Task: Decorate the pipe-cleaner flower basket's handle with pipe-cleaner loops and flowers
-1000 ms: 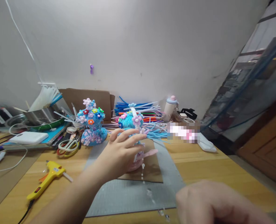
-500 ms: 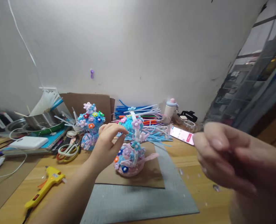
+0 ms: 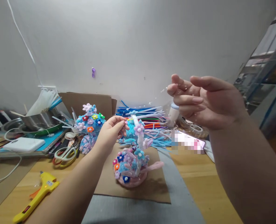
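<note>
A basket-shaped pipe-cleaner piece [image 3: 140, 141] has a white upright stem, a pink round base with several fuzzy flowers, and a blue fuzzy ball [image 3: 131, 129] near its top. My left hand [image 3: 112, 132] is beside this ball with thumb and fingers pinched together; what they grip is too small to tell. Raised at the right is my right hand [image 3: 198, 101], palm turned inward, thumb apart from the bent fingers. A thin strand of tiny clear beads [image 3: 162, 90] lies across those fingers and trails left toward the piece.
At the left lie a yellow glue gun [image 3: 41, 193], scissors [image 3: 64, 155] and a white power bank [image 3: 24, 144]. Another flowered pipe-cleaner piece [image 3: 90, 123] stands behind my left arm. Loose pipe cleaners [image 3: 155, 137] are heaped at the back. A phone [image 3: 187, 140] lies under my right hand.
My right hand has risen and moved left, its fingers spreading from a closed grip. My left hand has come against the blue ball, its fingers now pinched. The camera view has shifted slightly.
</note>
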### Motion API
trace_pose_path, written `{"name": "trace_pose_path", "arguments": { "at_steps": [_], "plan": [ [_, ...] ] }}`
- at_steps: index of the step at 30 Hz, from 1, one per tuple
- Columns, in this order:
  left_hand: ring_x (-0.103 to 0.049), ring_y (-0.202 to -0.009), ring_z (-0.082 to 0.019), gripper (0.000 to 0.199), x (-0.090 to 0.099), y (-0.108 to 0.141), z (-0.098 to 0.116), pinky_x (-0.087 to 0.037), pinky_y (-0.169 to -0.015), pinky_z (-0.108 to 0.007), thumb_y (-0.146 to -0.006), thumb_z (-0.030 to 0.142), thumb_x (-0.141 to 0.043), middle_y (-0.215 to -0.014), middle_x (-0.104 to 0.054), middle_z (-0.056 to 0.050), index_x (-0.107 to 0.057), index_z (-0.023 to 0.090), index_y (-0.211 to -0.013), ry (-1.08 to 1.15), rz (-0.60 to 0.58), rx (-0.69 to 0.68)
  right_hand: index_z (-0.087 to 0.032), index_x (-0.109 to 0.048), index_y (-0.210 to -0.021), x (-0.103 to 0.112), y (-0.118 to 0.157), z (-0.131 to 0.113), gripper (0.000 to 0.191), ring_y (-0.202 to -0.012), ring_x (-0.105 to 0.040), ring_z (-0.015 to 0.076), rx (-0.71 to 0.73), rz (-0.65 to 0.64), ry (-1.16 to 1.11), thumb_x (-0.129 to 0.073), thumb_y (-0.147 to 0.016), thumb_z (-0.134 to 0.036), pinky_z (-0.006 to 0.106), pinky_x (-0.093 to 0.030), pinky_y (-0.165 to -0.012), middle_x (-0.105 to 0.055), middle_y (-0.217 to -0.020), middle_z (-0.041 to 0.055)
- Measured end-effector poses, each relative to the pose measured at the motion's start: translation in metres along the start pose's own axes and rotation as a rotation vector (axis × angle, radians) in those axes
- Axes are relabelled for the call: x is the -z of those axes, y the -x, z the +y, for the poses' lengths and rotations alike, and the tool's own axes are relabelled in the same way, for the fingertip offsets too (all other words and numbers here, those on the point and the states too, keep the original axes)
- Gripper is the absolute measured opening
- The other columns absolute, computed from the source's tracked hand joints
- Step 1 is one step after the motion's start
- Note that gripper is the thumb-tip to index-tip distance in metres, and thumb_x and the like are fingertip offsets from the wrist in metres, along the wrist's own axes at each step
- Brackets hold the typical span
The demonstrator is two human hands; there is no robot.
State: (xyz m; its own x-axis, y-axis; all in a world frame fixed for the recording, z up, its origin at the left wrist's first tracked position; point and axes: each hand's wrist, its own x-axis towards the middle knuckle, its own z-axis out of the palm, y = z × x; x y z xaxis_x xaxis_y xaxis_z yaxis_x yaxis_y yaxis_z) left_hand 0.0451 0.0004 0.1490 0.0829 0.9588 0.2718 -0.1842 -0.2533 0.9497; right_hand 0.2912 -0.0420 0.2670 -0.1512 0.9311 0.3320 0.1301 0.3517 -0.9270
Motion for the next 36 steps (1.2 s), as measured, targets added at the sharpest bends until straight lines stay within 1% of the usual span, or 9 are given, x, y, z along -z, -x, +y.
{"name": "trace_pose_path", "arguments": {
  "at_steps": [4, 10, 13, 16, 20, 24, 28, 33, 36],
  "plan": [
    [-0.046, -0.041, -0.005, 0.017, -0.004, -0.009, 0.000, -0.023, -0.037, -0.015, -0.074, 0.024, -0.065, -0.063, -0.063, 0.000, -0.053, 0.016, -0.082, 0.089, -0.028, 0.021, -0.025, -0.067, -0.104, 0.005, -0.019, 0.008, 0.033, -0.052, -0.044, 0.0033, -0.021, -0.016, 0.014, -0.044, -0.089, -0.045, 0.023, -0.026, -0.043, -0.067, -0.099, 0.0000],
    [-0.036, -0.037, -0.002, 0.014, -0.006, -0.025, 0.001, -0.019, -0.034, -0.014, -0.068, 0.014, -0.062, -0.060, -0.058, 0.004, -0.053, 0.016, -0.079, 0.099, -0.002, 0.040, -0.023, -0.065, -0.089, 0.015, -0.040, 0.031, 0.016, -0.047, -0.036, 0.0043, -0.097, -0.073, -0.266, -0.062, -0.073, -0.024, 0.022, -0.018, -0.039, -0.059, -0.075, -0.0016],
    [-0.031, -0.034, -0.002, 0.012, -0.006, -0.032, 0.004, -0.018, -0.033, -0.014, -0.069, 0.015, -0.061, -0.050, -0.048, 0.008, -0.053, 0.017, -0.078, 0.086, 0.009, 0.036, -0.022, -0.064, -0.085, 0.015, -0.049, 0.040, 0.015, -0.046, -0.039, 0.0048, -0.088, -0.081, -0.161, -0.067, -0.071, -0.018, 0.023, -0.019, -0.040, -0.057, -0.070, -0.0017],
    [-0.028, -0.034, -0.003, 0.009, -0.004, -0.039, 0.006, -0.018, -0.034, -0.015, -0.073, 0.018, -0.060, -0.044, -0.040, 0.009, -0.055, 0.016, -0.081, 0.059, 0.011, 0.007, -0.021, -0.064, -0.084, 0.013, -0.059, 0.044, 0.014, -0.046, -0.041, 0.0054, -0.010, -0.079, -0.037, -0.068, -0.072, -0.017, 0.023, -0.019, -0.040, -0.057, -0.069, -0.0010],
    [-0.026, -0.033, -0.005, 0.009, -0.002, -0.045, 0.010, -0.020, -0.035, -0.016, -0.078, 0.020, -0.057, -0.037, -0.038, 0.009, -0.059, 0.015, -0.086, 0.023, 0.010, -0.039, -0.020, -0.066, -0.084, 0.010, -0.073, 0.041, 0.011, -0.050, -0.044, 0.0068, 0.089, -0.105, 0.059, -0.068, -0.074, -0.016, 0.023, -0.030, -0.043, -0.060, -0.069, 0.0006],
    [-0.026, -0.032, -0.005, 0.010, 0.001, -0.048, 0.019, -0.018, -0.035, -0.016, -0.082, 0.024, -0.054, -0.038, -0.041, 0.007, -0.060, 0.016, -0.085, 0.012, 0.033, -0.019, -0.017, -0.069, -0.081, 0.006, -0.086, 0.031, 0.010, -0.059, -0.052, 0.0087, 0.045, -0.176, 0.012, -0.065, -0.075, -0.010, 0.021, -0.043, -0.051, -0.062, -0.072, 0.0025],
    [-0.026, -0.031, -0.001, 0.009, 0.001, -0.048, 0.041, -0.016, -0.033, -0.016, -0.081, 0.019, -0.054, -0.052, -0.051, 0.005, -0.060, 0.016, -0.088, 0.059, -0.045, 0.019, -0.014, -0.069, -0.084, -0.011, -0.098, 0.017, 0.021, -0.064, -0.056, 0.0092, -0.007, -0.203, -0.063, -0.058, -0.073, -0.001, 0.018, -0.049, -0.056, -0.062, -0.074, 0.0032],
    [-0.033, -0.035, 0.000, 0.022, -0.009, -0.049, 0.073, -0.021, -0.034, -0.016, -0.079, 0.009, -0.056, -0.075, -0.060, -0.001, -0.060, 0.013, -0.100, 0.027, -0.177, 0.025, -0.012, -0.062, -0.085, -0.052, -0.112, -0.004, 0.027, -0.062, -0.054, 0.0061, -0.044, -0.192, -0.183, -0.043, -0.078, 0.006, 0.016, -0.049, -0.060, -0.057, -0.078, 0.0017],
    [-0.039, -0.040, -0.002, 0.041, -0.018, -0.051, 0.084, -0.031, -0.038, -0.018, -0.077, 0.006, -0.057, -0.085, -0.061, -0.005, -0.053, 0.015, -0.117, -0.006, -0.115, 0.093, -0.015, -0.057, -0.089, -0.075, -0.116, -0.018, 0.030, -0.062, -0.054, 0.0039, -0.182, -0.215, -0.271, -0.035, -0.084, 0.006, 0.015, -0.047, -0.062, -0.054, -0.082, -0.0004]
  ]
}}
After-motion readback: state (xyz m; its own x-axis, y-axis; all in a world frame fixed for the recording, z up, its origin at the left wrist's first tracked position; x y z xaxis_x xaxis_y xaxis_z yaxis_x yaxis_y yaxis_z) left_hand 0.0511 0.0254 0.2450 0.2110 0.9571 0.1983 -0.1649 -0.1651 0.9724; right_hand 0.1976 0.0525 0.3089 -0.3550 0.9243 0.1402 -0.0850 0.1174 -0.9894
